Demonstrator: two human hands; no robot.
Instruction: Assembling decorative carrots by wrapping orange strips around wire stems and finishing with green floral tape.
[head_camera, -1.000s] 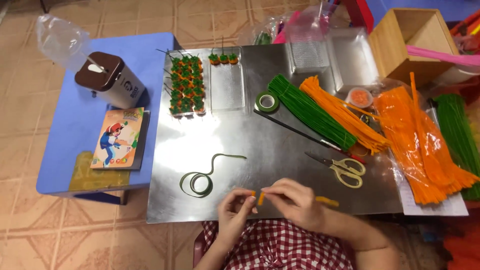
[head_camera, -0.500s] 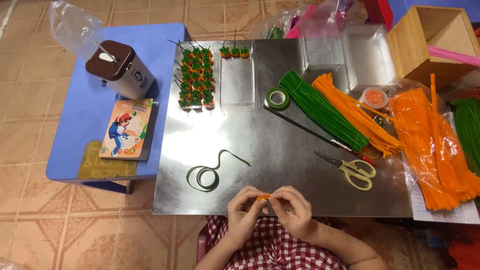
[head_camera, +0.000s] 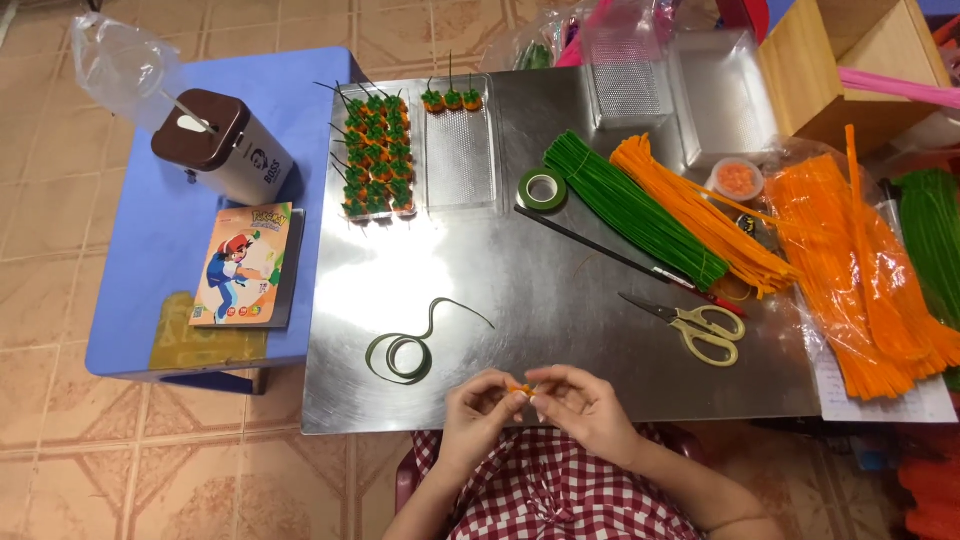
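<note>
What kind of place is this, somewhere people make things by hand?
Probably a small home craft workspace. A metal table on a tiled floor holds bundles of green pipe cleaners and orange pipe cleaners, scissors and rows of small finished orange-and-green pieces.

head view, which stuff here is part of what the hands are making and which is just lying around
In the job:
left hand and right hand pinching a small orange piece
orange pipe cleaners
green pipe cleaners
finished pieces
green tape roll
scissors

Lying about:
picture book
brown-lidded tin
wooden box
</note>
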